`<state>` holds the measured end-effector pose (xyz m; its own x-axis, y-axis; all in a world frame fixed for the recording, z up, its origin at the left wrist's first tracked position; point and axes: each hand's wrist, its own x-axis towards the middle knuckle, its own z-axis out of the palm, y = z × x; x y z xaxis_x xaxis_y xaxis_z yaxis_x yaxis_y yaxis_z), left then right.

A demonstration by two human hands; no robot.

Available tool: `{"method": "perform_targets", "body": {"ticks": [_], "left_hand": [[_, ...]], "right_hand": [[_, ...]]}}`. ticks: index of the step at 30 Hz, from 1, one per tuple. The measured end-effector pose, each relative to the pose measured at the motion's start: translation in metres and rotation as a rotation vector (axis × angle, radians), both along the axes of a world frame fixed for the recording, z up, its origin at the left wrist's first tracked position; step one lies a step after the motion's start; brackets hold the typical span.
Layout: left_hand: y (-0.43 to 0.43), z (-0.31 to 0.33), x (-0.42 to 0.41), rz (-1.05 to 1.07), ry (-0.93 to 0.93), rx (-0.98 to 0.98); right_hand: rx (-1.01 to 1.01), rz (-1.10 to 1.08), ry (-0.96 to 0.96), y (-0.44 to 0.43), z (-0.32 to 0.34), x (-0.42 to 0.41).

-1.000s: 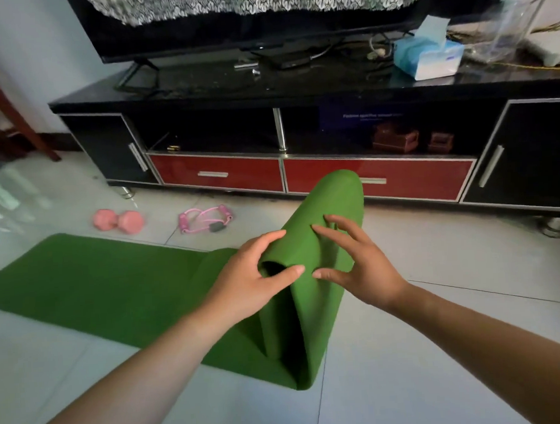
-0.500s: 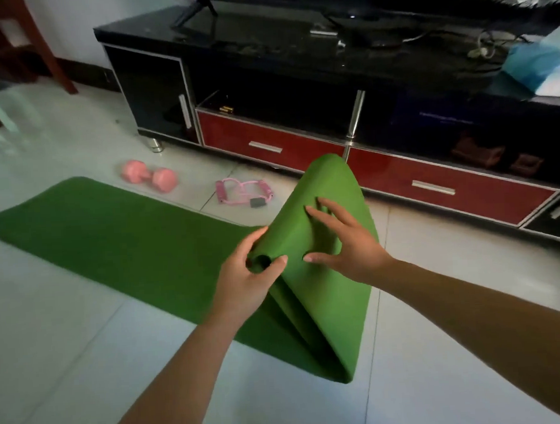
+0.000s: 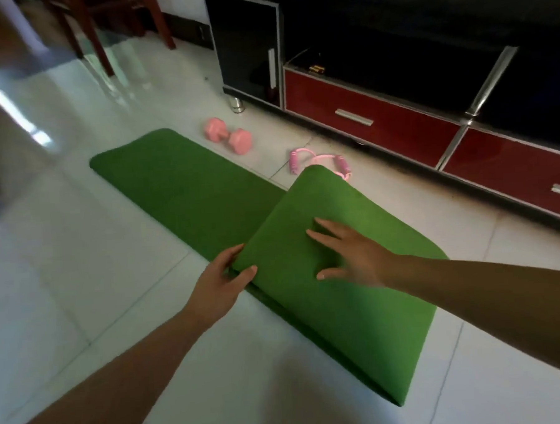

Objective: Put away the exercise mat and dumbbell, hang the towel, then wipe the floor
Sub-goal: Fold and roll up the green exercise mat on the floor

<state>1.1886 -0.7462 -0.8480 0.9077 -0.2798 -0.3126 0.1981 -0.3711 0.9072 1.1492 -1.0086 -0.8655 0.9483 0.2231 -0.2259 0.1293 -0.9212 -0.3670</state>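
Observed: green exercise mat [image 3: 180, 191] lies on tiled floor [image 3: 81, 287], near end folded over. Left hand [image 3: 220, 283] grips the fold's corner. Right hand [image 3: 352, 256] rests flat on the flap, fingers spread. Pink dumbbell [image 3: 227, 136] lies just beyond the mat's far edge.

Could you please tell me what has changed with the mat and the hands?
The lifted end of the mat has come down from a steep peak into a flatter fold. The right hand now presses flat on it; the left hand still grips its corner. The dumbbell and pink ring stayed put.
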Motion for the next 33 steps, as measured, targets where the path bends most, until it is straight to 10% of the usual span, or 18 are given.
{"method": "perform_targets", "body": {"ticks": [14,33], "left_hand": [[-0.023,-0.074,0.009,-0.733,-0.411,1.148],[-0.037,-0.098,0.012,-0.741,-0.487,1.071]], "right_hand": [[0.009,-0.021,0.067,-0.006,-0.103,-0.009],[-0.09,-0.013,0.071,-0.073,-0.093,-0.038]]}}
